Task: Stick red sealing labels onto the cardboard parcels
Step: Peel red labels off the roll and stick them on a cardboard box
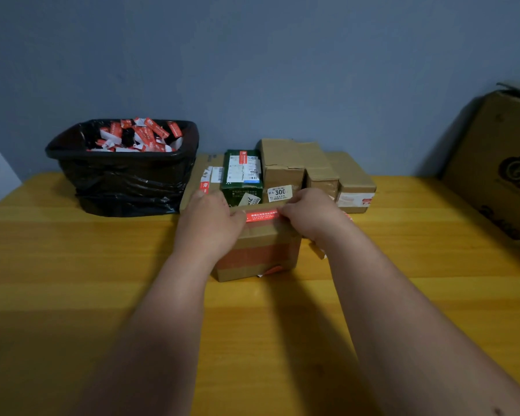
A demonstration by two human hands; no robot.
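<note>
Because the thin red paper sealing label [261,216] looks limp and tacky, both hands, left hand [210,219] and right hand [308,213], pin its ends flat on the brown cardboard parcel [257,253].

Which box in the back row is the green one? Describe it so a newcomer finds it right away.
Start at the black-lined bin at the back left of the yellow table. To its right a row of parcels stands against the wall, behind the hands. The green box is second in that row, the only dark green one among plain brown cardboard, with a white shipping label and a red strip on top.
</note>
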